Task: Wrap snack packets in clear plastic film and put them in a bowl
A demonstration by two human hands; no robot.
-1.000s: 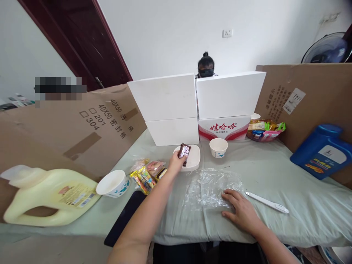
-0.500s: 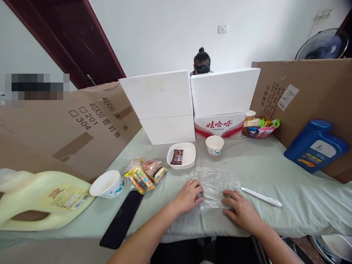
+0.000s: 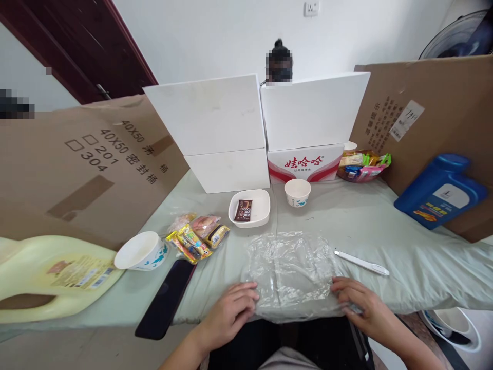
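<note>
A thin, crinkled clear plastic bag [image 3: 292, 267] lies spread on the green cloth in front of me, its near edge at the table's front edge. My left hand [image 3: 233, 311] is closed at the bag's near left corner, fingers curled and held together. At the opposite near corner, my right hand [image 3: 362, 306] has its fingers bent onto the plastic with the thumb close below. A white cutter [image 3: 362, 263] rests to the right of the bag. Beyond the bag stand a white dish [image 3: 260, 210] with a brown cocoa snack packet [image 3: 244, 210] in it and a paper bowl [image 3: 298, 192].
Wrapped snacks [image 3: 196, 236], a dark phone [image 3: 165, 298], another paper bowl [image 3: 141, 251] and a pale yellow jug [image 3: 57, 277] are at left. White boxes [image 3: 227, 121] stand behind. A snack basket [image 3: 362, 167] and blue bottle [image 3: 441, 190] are at right. A person sits beyond the boxes.
My hands have moved apart and toward me, to the bag's near corners. The plastic bag is spread wider and reaches nearer the front edge. The camera view has tilted down.
</note>
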